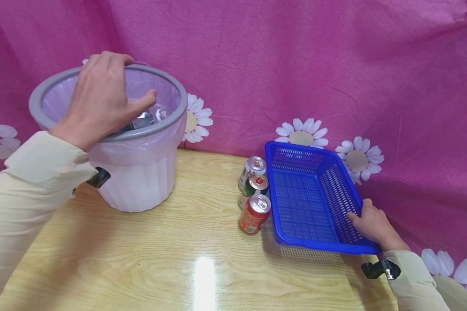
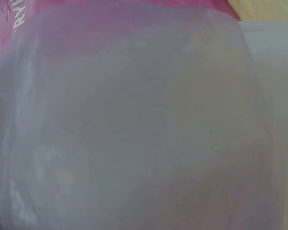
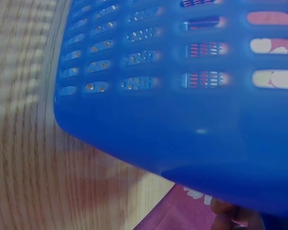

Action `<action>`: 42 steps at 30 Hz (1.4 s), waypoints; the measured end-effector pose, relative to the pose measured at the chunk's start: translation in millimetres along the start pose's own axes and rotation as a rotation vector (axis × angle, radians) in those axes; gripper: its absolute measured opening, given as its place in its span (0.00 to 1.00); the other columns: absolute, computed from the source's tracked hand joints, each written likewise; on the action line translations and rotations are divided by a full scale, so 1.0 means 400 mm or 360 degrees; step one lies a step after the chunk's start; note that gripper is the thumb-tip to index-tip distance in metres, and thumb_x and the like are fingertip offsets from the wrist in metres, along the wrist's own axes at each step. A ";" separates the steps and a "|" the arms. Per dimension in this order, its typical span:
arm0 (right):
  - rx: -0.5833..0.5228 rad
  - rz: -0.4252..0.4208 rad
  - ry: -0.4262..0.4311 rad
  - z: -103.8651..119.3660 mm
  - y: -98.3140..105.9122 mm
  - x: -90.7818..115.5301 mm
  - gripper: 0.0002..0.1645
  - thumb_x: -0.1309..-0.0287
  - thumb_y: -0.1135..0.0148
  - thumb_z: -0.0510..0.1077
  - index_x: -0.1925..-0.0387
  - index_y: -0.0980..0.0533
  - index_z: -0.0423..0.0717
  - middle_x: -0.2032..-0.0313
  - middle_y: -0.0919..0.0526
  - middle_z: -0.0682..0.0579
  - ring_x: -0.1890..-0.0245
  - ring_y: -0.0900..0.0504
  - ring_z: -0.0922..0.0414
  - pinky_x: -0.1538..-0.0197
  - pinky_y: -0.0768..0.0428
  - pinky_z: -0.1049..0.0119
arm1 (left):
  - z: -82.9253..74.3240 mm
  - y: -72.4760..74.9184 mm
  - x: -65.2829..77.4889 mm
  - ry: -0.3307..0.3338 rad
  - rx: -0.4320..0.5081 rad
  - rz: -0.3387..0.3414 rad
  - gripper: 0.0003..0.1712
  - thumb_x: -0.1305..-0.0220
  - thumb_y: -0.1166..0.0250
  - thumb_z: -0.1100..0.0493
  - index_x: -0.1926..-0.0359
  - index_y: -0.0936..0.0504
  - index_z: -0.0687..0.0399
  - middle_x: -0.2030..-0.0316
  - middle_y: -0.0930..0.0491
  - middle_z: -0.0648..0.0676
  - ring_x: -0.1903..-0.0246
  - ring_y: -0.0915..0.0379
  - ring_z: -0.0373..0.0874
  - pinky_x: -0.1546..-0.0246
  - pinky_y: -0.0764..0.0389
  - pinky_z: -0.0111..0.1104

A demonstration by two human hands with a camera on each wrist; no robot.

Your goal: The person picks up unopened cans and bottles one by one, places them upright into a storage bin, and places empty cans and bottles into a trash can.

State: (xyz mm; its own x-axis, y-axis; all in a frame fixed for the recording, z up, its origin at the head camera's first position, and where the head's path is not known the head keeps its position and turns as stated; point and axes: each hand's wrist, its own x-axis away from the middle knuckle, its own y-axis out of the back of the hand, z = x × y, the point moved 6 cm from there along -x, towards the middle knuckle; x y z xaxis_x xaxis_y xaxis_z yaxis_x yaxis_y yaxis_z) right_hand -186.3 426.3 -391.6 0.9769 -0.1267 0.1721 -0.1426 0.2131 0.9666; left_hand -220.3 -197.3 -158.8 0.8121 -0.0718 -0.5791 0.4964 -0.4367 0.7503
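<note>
My left hand (image 1: 101, 95) is over the mouth of a white bin (image 1: 136, 185) with a grey rim (image 1: 180, 93) and a translucent bag liner. Its thumb points out to the right; the other fingers reach toward the far rim, their tips hidden. Clear and shiny items (image 1: 144, 120) lie inside the bin, partly covered by the hand. The bag liner (image 2: 134, 105) fills the left wrist view. My right hand (image 1: 371, 224) grips the right rim of a blue plastic basket (image 1: 303, 203), thumb on the inner side. In the right wrist view the slotted basket wall (image 3: 158, 124) looms close.
Three drink cans stand in a row along the basket's left side: a white one (image 1: 244, 176), a green one (image 1: 247, 192) and a red one (image 1: 251, 220). Behind the wooden table (image 1: 159, 259) hangs a pink cloth (image 1: 237, 65) with white flowers.
</note>
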 end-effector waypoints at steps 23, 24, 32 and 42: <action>-0.0015 -0.0003 0.0014 -0.005 0.000 -0.004 0.39 0.34 0.50 0.57 0.46 0.44 0.23 0.59 0.25 0.22 0.62 0.20 0.32 0.63 0.20 0.41 | 0.002 0.004 0.001 -0.0033 0.0018 -0.0039 0.39 0.42 0.37 0.45 0.39 0.31 0.70 0.46 0.26 0.71 0.46 0.35 0.65 0.38 0.37 0.56; -0.0008 -0.0018 0.0020 -0.004 0.001 -0.004 0.38 0.34 0.49 0.57 0.47 0.44 0.23 0.59 0.25 0.22 0.62 0.20 0.32 0.63 0.21 0.41 | 0.002 0.004 0.001 -0.0029 0.0019 -0.0033 0.39 0.42 0.38 0.45 0.39 0.31 0.70 0.45 0.26 0.71 0.46 0.35 0.65 0.38 0.37 0.56; 0.0000 -0.0028 0.0005 0.007 0.000 -0.002 0.39 0.35 0.48 0.55 0.46 0.45 0.22 0.59 0.25 0.22 0.62 0.20 0.31 0.62 0.20 0.39 | 0.003 0.006 0.000 -0.0018 0.0013 -0.0022 0.39 0.42 0.38 0.45 0.38 0.32 0.70 0.45 0.27 0.71 0.45 0.36 0.65 0.37 0.38 0.56; -0.0037 0.0006 0.0007 0.012 0.001 0.003 0.39 0.33 0.51 0.57 0.45 0.46 0.23 0.60 0.25 0.24 0.63 0.19 0.35 0.63 0.20 0.42 | 0.003 0.009 0.001 -0.0025 0.0024 -0.0025 0.39 0.42 0.38 0.45 0.38 0.32 0.69 0.44 0.27 0.71 0.44 0.35 0.65 0.36 0.38 0.57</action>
State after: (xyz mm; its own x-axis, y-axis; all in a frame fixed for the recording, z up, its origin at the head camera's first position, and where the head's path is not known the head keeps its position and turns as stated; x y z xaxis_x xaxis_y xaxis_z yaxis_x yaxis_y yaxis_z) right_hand -185.9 421.6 -390.3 0.9770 -0.1217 0.1750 -0.1427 0.2361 0.9612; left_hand -218.3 -199.8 -156.8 0.7991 -0.0790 -0.5960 0.5044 -0.4514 0.7361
